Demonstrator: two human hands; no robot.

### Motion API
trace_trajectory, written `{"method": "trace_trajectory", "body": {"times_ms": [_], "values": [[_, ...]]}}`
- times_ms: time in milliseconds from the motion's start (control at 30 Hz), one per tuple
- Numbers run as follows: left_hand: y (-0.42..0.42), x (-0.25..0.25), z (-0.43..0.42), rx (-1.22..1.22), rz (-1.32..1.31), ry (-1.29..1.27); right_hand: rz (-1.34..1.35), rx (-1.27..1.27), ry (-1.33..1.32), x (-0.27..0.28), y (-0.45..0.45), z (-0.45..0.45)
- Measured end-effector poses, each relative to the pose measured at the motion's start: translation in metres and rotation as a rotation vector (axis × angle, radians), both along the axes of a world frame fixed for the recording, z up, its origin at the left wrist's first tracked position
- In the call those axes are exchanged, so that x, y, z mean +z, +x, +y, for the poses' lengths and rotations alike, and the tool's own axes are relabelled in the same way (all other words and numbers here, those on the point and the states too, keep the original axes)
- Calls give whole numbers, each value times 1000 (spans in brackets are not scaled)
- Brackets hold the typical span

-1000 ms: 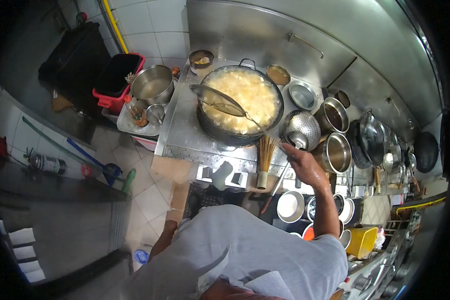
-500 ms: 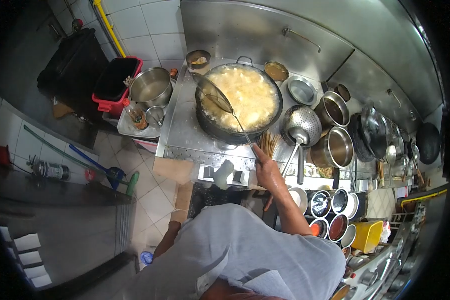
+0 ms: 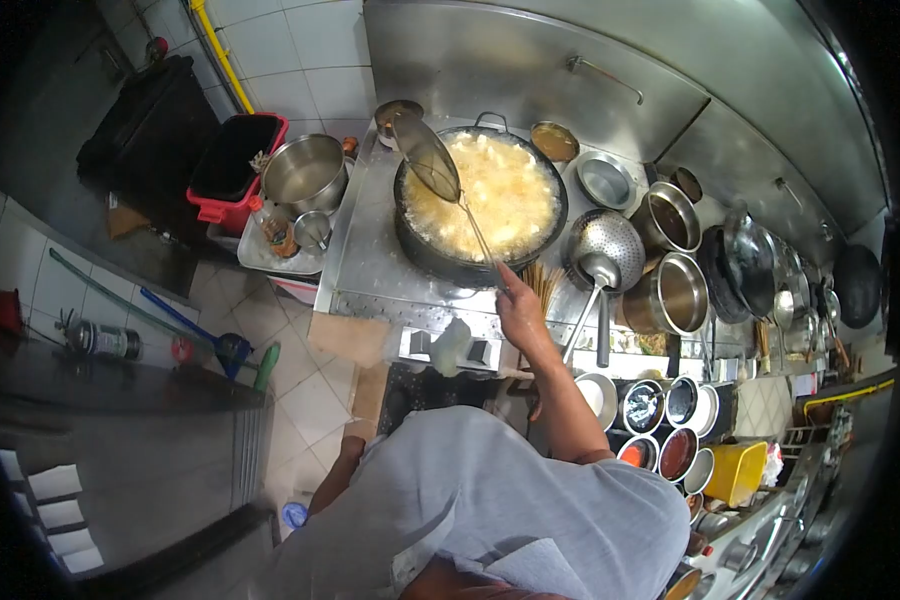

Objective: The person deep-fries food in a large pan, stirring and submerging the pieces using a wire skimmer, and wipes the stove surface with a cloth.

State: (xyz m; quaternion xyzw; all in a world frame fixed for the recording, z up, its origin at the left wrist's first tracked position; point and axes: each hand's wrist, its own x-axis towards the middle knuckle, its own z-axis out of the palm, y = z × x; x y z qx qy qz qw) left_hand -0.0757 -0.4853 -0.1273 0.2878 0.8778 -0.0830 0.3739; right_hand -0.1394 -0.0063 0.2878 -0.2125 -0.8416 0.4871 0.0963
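My right hand point(image 3: 520, 310) is closed around the handle of a round wire-mesh skimmer point(image 3: 426, 158). The skimmer's basket is over the left part of a large black wok point(image 3: 440, 266), full of bubbling pale-yellow oil with light pieces of food point(image 3: 500, 190) in it. The basket looks tilted, and I cannot make out anything lying in it. At my left side, beside the grey shirt, my left hand point(image 3: 353, 445) hangs low near the stove front; its fingers are not clear to see.
Right of the wok lie a perforated ladle point(image 3: 605, 250), a bundle of thin sticks point(image 3: 542, 285) and steel pots point(image 3: 678, 292). A steel pot point(image 3: 305, 172) and a bottle point(image 3: 273, 230) stand on the left. Several sauce containers point(image 3: 677, 453) are at lower right. Steel splashback point(image 3: 530, 50) behind.
My right hand has moved slightly up and left with the skimmer. Its basket has shifted up, higher over the wok's left rim. My left hand stays about where it was.
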Motion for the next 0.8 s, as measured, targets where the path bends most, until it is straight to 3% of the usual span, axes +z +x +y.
{"method": "trace_trajectory", "body": {"times_ms": [100, 267, 467, 533, 633, 800], "values": [[2, 2, -3, -6, -14, 1, 90, 33, 134, 19, 22, 11], [5, -2, -8, -21, -32, 4, -20, 15, 22, 46, 73, 31], [-2, 0, -6, -44, -35, 0, -123, -48, -318, 31, 94, 24], [-7, 4, -3, -48, -28, -6, -125, -147, -545, 27, 90, 15], [-19, 12, 2, -56, -11, -12, -145, -136, -537, 10, 88, 16], [-27, 24, 7, -54, 9, -25, -133, -153, -749, 26, 88, 18]]}}
